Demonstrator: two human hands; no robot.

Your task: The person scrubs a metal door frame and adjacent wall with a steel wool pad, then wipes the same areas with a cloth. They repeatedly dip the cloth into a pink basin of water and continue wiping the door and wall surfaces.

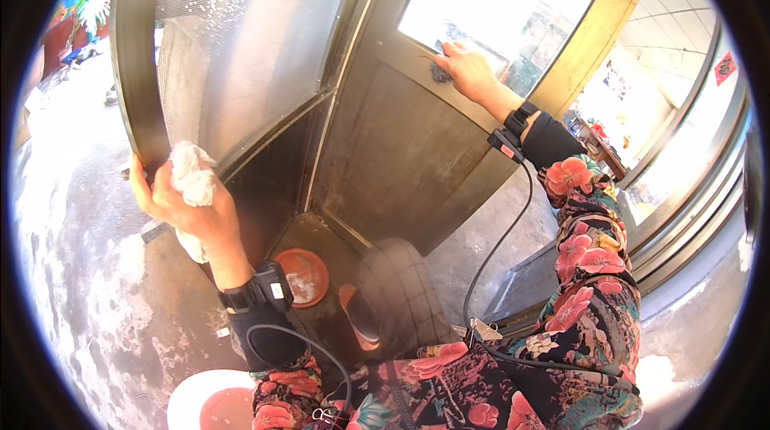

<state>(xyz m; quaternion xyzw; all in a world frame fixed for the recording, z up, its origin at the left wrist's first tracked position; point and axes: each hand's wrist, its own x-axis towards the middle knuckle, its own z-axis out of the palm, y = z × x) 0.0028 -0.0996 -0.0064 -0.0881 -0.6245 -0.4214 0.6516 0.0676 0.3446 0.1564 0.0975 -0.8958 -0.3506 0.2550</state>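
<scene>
My left hand (192, 207) holds a crumpled white cloth (194, 174), and its fingers reach round the lower edge area of the screen door's metal frame (141, 69). My right hand (472, 76) is raised to a brown door (403, 147) with a glass pane (505, 9). A dark scouring pad (441, 73) is under its fingers, against the rail just below the pane. The fingertips are partly hidden by the hand.
A round orange-red basin (304, 276) with whitish matter inside stands on the floor by the door's foot. A white bucket (186, 397) with pinkish contents is at the lower left. Cables run from both wrist straps. A sliding door frame (686, 213) stands at the right.
</scene>
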